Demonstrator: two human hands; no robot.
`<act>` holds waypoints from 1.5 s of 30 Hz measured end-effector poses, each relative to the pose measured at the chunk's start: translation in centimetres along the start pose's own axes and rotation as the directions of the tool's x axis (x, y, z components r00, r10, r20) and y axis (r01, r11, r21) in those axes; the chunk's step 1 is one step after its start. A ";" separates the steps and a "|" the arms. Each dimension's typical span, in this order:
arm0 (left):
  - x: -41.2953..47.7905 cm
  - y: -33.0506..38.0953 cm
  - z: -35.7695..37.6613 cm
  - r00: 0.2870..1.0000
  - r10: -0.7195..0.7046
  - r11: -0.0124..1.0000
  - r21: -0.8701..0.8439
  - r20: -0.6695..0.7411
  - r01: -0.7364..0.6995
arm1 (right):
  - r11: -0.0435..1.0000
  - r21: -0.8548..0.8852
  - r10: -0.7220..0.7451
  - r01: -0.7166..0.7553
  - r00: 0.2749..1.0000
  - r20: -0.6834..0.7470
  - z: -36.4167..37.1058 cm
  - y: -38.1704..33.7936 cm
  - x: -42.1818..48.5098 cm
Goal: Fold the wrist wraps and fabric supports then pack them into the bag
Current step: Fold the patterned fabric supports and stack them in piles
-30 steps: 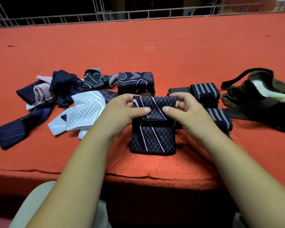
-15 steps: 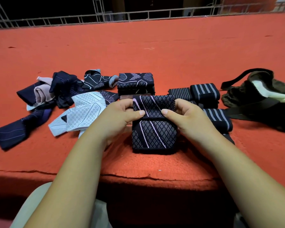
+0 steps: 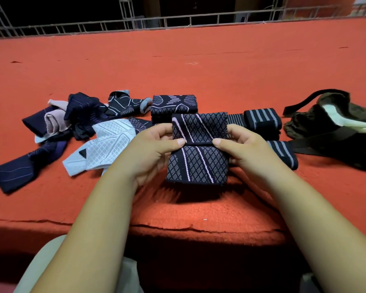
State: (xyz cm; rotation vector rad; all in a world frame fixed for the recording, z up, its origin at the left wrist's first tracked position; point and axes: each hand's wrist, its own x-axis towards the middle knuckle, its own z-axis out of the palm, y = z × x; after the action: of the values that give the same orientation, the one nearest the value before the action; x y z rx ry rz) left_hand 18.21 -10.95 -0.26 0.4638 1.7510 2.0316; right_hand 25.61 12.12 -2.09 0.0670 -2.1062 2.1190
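Both hands grip one dark fabric support (image 3: 199, 163) with a pale diamond pattern and slanted pink stripes. It is folded over on itself, with a flap edge running across its middle. The left hand (image 3: 154, 149) pinches its left edge, thumb on the front at the flap edge and fingers curled behind. The right hand (image 3: 243, 149) pinches the right edge the same way. The support is held just above the near part of the orange-covered bench (image 3: 199, 70), and its shadow falls on the cover below it.

Just behind the support sits a folded stack (image 3: 173, 104) of similar dark patterned pieces. To the right of the support, partly hidden by the right hand, lie the striped wrist wraps (image 3: 262, 121), dark with grey bands. Farther right of the support lies the dark olive bag (image 3: 330, 127) with black straps, slumped and showing something pale inside. To the left of the support lies a light grey support (image 3: 106, 146), unfolded. Beyond it is a loose pile (image 3: 80, 119) of navy, black and pink pieces.
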 end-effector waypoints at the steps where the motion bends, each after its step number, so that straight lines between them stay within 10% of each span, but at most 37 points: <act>1: -0.1 0.1 0.0 1.000 0.003 1.000 -0.010 0.014 -0.003 | 0.997 0.074 0.016 -0.016 1.000 -0.002 0.1 -0.1 0.0; 14: 0.8 0.2 0.9 0.986 -0.156 0.895 -0.431 -0.056 0.117 | 0.898 0.425 0.142 -0.114 0.989 -0.035 -0.1 -0.6 0.3; 22: -0.5 -0.5 1.6 0.990 -0.134 0.991 -0.002 0.035 0.134 | 0.958 0.287 0.042 -0.021 0.997 -0.069 0.3 -0.6 0.0; 34: -0.7 0.1 1.1 0.997 -0.064 0.998 0.006 0.039 0.064 | 0.993 -0.044 0.109 -0.106 0.993 0.048 0.3 -0.8 -0.4; 45: 0.2 -0.3 0.6 0.912 0.182 0.961 0.265 -0.368 -0.085 | 0.991 -0.127 0.017 -0.051 0.967 -0.253 2.0 -0.8 0.6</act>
State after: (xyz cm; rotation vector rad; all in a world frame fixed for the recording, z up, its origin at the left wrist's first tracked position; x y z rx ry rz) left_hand 18.36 -10.29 -0.48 0.2680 2.2819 2.1225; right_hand 24.94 10.14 -1.19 -0.2418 -2.1014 1.8837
